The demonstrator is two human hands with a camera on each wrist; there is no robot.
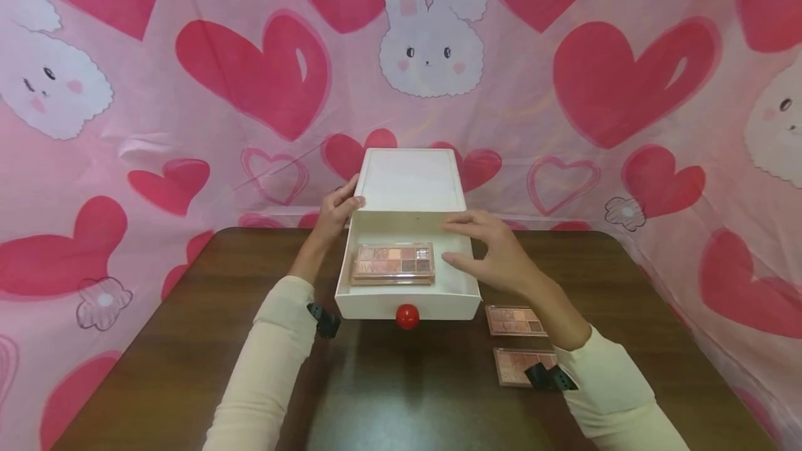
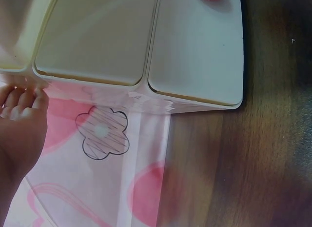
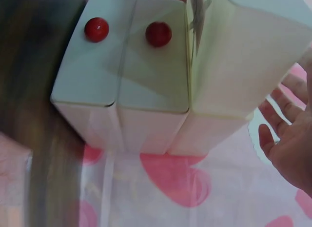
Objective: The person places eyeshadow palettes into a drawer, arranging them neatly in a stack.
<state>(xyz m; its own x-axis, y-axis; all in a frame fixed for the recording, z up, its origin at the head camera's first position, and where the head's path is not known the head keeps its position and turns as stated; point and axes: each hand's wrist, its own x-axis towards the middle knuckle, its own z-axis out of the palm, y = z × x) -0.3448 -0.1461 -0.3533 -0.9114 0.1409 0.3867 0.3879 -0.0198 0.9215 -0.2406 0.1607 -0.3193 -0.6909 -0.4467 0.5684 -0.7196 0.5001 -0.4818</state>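
Observation:
A white cabinet [image 1: 410, 179] of stacked drawers stands on the table, its top drawer [image 1: 407, 305] pulled out, with a red ball knob [image 1: 407, 317] in front. Inside the drawer, on its left side, lies an eyeshadow palette [image 1: 395, 259] with a clear lid. My left hand [image 1: 337, 211] holds the cabinet's upper left side, thumb at the top's front corner and bent fingers [image 2: 24, 100] against the side wall. Over the right part of the open drawer is my right hand [image 1: 495, 249], holding nothing, with thumb and fingers spread apart.
Two more eyeshadow palettes lie on the table right of the cabinet: one farther back [image 1: 515, 320], the other nearer [image 1: 520, 366], partly behind the right wrist's strap. Two closed lower drawers [image 3: 151, 71] show red knobs. A pink heart-print cloth [image 1: 351, 89] hangs behind the brown table [image 1: 188, 339].

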